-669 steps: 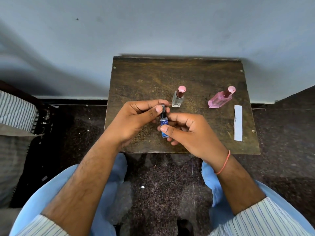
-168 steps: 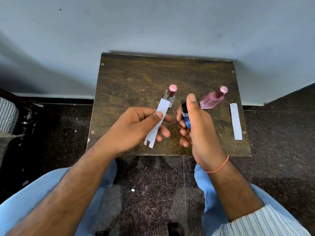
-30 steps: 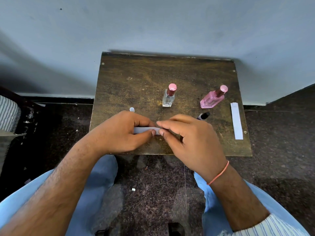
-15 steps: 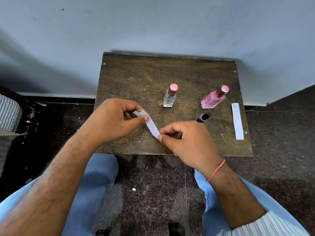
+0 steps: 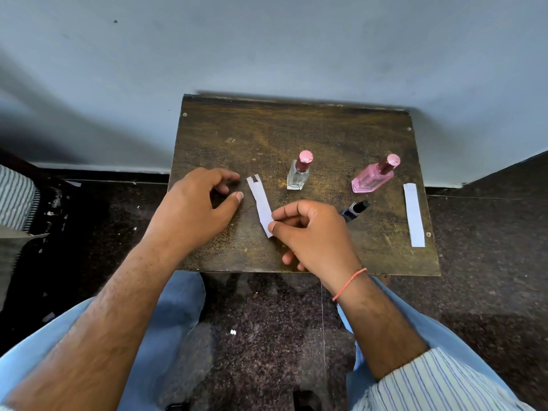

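Observation:
My right hand (image 5: 311, 232) pinches the near end of a white paper strip (image 5: 261, 203) between thumb and forefinger. The strip has a notched far end and lies slanted over the small wooden table (image 5: 296, 129). My left hand (image 5: 192, 209) hovers just left of the strip with loosely curled fingers and holds nothing. A small dark blue bottle (image 5: 354, 209) with a black top lies behind my right hand.
A clear bottle with a pink cap (image 5: 299, 172) stands mid-table. A pink bottle (image 5: 375, 176) stands to its right. A second white strip (image 5: 413, 215) lies by the table's right edge. The wall is right behind the table. A striped cloth (image 5: 14, 197) is at the far left.
My left hand has let go of the strip's far end and drawn back to the left. The strip now lies flatter, held only by my right hand.

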Action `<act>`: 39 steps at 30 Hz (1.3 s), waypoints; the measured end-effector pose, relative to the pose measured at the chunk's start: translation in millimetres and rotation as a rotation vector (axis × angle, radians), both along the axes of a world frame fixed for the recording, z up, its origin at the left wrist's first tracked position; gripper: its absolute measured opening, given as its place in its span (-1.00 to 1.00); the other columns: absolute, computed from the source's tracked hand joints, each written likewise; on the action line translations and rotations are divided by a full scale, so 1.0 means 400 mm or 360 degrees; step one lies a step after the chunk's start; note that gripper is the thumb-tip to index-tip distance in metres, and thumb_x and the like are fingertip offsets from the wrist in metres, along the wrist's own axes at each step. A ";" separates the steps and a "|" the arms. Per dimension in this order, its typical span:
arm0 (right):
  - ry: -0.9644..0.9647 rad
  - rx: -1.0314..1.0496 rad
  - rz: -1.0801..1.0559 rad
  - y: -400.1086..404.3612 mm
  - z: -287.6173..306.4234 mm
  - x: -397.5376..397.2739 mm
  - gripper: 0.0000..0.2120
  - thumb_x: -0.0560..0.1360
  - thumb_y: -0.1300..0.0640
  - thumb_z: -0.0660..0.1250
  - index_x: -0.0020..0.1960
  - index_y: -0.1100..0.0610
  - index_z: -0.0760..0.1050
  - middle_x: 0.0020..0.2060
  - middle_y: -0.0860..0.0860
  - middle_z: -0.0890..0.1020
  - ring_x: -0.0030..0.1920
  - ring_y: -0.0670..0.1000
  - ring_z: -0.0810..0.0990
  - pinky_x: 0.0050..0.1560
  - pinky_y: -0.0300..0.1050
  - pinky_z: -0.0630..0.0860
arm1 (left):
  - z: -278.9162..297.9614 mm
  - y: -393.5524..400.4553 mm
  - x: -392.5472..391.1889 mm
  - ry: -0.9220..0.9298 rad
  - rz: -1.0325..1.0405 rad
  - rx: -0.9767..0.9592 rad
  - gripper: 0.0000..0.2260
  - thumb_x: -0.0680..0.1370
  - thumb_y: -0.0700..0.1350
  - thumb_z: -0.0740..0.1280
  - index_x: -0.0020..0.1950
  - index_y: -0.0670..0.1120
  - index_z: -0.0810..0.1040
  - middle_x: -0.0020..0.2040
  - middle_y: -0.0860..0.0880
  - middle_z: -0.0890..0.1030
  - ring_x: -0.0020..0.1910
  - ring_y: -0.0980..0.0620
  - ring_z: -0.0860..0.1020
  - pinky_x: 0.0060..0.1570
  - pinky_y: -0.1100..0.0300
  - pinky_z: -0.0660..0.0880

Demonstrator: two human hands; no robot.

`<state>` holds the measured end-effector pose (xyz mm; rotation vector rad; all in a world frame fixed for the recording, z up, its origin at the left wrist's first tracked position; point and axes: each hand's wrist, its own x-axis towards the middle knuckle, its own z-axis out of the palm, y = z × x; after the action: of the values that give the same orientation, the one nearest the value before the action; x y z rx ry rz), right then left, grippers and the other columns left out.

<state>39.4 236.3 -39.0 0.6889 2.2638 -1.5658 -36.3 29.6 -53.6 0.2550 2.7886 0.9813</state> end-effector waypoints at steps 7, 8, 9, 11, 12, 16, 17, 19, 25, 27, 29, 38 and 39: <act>-0.0059 -0.0066 0.0003 -0.041 -0.002 -0.001 -0.95 0.56 0.12 0.55 -0.03 -0.01 0.71 -0.19 -0.07 0.79 -0.46 0.07 0.74 -0.59 -0.22 0.44 | -0.005 -0.006 0.005 -0.0006 -0.0023 0.0009 -0.79 0.63 0.09 0.44 0.26 0.22 0.68 -0.04 0.19 0.67 -0.03 0.25 0.58 -0.10 0.35 0.43; -0.0059 -0.0057 0.0015 -0.045 -0.003 0.001 -0.95 0.57 0.11 0.55 -0.03 -0.01 0.70 -0.19 -0.07 0.79 -0.46 0.07 0.74 -0.59 -0.22 0.45 | -0.005 -0.007 0.005 -0.0014 -0.0024 0.0007 -0.79 0.61 0.09 0.46 0.25 0.23 0.68 -0.05 0.19 0.67 -0.04 0.26 0.58 -0.10 0.32 0.44; -0.0057 -0.0050 0.0028 -0.048 -0.003 0.002 -0.95 0.57 0.11 0.55 -0.03 -0.01 0.69 -0.19 -0.06 0.79 -0.46 0.06 0.74 -0.58 -0.21 0.45 | -0.006 -0.008 0.005 -0.0023 -0.0023 0.0002 -0.78 0.61 0.08 0.47 0.25 0.23 0.68 -0.05 0.20 0.67 -0.05 0.26 0.58 -0.10 0.29 0.45; -0.0052 -0.0037 0.0051 -0.050 -0.001 0.006 -0.94 0.57 0.11 0.54 -0.02 -0.02 0.68 -0.18 -0.06 0.79 -0.47 0.05 0.73 -0.57 -0.20 0.47 | -0.008 -0.009 0.004 -0.0036 -0.0008 -0.0008 -0.80 0.61 0.05 0.48 0.22 0.22 0.69 -0.05 0.21 0.67 -0.05 0.27 0.58 -0.07 0.23 0.51; -0.0052 -0.0032 0.0064 -0.049 -0.001 0.007 -0.93 0.57 0.12 0.54 -0.02 -0.02 0.68 -0.18 -0.06 0.79 -0.47 0.05 0.73 -0.57 -0.19 0.48 | -0.009 -0.009 0.004 -0.0034 0.0003 -0.0010 -0.83 0.61 0.05 0.48 0.20 0.21 0.70 -0.06 0.21 0.67 -0.05 0.27 0.58 -0.05 0.19 0.53; -0.0055 -0.0031 0.0115 -0.050 -0.002 0.016 -0.92 0.57 0.13 0.54 -0.01 -0.02 0.66 -0.19 -0.05 0.79 -0.46 0.07 0.74 -0.54 -0.14 0.53 | -0.003 -0.004 0.006 -0.0030 0.0010 -0.0014 -0.83 0.60 0.08 0.48 0.19 0.22 0.70 -0.07 0.22 0.67 -0.05 0.25 0.59 -0.04 0.15 0.57; -0.0049 -0.0029 0.0124 -0.051 -0.003 0.017 -0.91 0.57 0.13 0.54 0.00 -0.02 0.66 -0.19 -0.04 0.79 -0.46 0.07 0.74 -0.54 -0.13 0.54 | -0.001 -0.004 0.007 -0.0032 -0.0003 -0.0014 -0.81 0.59 0.08 0.49 0.21 0.23 0.70 -0.08 0.22 0.67 -0.04 0.24 0.59 -0.04 0.15 0.57; -0.0042 -0.0027 0.0148 -0.052 -0.003 0.022 -0.90 0.57 0.11 0.55 0.01 -0.03 0.65 -0.20 -0.04 0.78 -0.47 0.05 0.74 -0.54 -0.14 0.54 | 0.000 -0.002 0.007 -0.0027 -0.0021 -0.0013 -0.78 0.58 0.08 0.51 0.23 0.24 0.69 -0.08 0.21 0.67 -0.04 0.22 0.61 -0.04 0.15 0.58; 0.0023 0.0029 0.0232 -0.049 0.005 0.035 -0.94 0.58 0.02 0.53 0.03 -0.03 0.70 -0.28 -0.06 0.76 -0.46 -0.01 0.72 -0.52 -0.19 0.54 | 0.002 0.006 0.010 -0.0002 -0.0004 -0.0062 -0.82 0.60 0.07 0.49 0.20 0.23 0.71 -0.05 0.22 0.67 -0.02 0.17 0.61 -0.04 0.15 0.56; 0.0065 0.0102 0.0275 -0.041 0.002 0.036 -0.95 0.59 0.00 0.52 0.02 -0.05 0.71 -0.29 -0.08 0.75 -0.43 -0.03 0.73 -0.46 -0.15 0.61 | 0.006 0.008 0.009 0.0012 -0.0001 -0.0074 -0.84 0.60 0.07 0.49 0.18 0.22 0.71 -0.06 0.23 0.66 -0.05 0.21 0.59 -0.11 0.21 0.50; 0.0118 0.0219 0.0342 -0.021 0.001 0.037 -0.94 0.57 -0.05 0.51 0.01 -0.08 0.71 -0.27 -0.10 0.75 -0.36 -0.05 0.74 -0.33 -0.06 0.69 | 0.010 0.011 0.008 0.0015 0.0013 -0.0063 -0.86 0.61 0.07 0.48 0.16 0.21 0.71 -0.07 0.23 0.66 -0.07 0.28 0.58 -0.16 0.31 0.43; -0.0159 0.1084 0.0902 0.194 0.057 0.051 -0.56 0.48 -0.41 0.45 -0.23 -0.04 0.67 -0.41 -0.13 0.64 -0.31 -0.12 0.63 -0.25 -0.13 0.46 | 0.039 0.042 0.021 -0.0081 0.0060 0.0323 -0.93 0.62 0.02 0.50 0.09 0.11 0.72 -0.28 0.28 0.63 -0.44 0.29 0.51 -0.36 0.52 0.39; -0.0169 0.1159 0.0814 0.219 0.063 0.055 -0.53 0.45 -0.44 0.45 -0.25 -0.03 0.66 -0.38 -0.13 0.64 -0.27 -0.08 0.63 -0.24 -0.12 0.44 | 0.042 0.047 0.022 -0.0096 0.0058 0.0362 -0.93 0.62 0.03 0.50 0.09 0.12 0.71 -0.29 0.33 0.62 -0.46 0.25 0.49 -0.38 0.50 0.38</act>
<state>61.5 323.7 -13.7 0.2828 2.6290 -0.4525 -27.5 48.4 -36.7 0.2010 2.6358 1.2945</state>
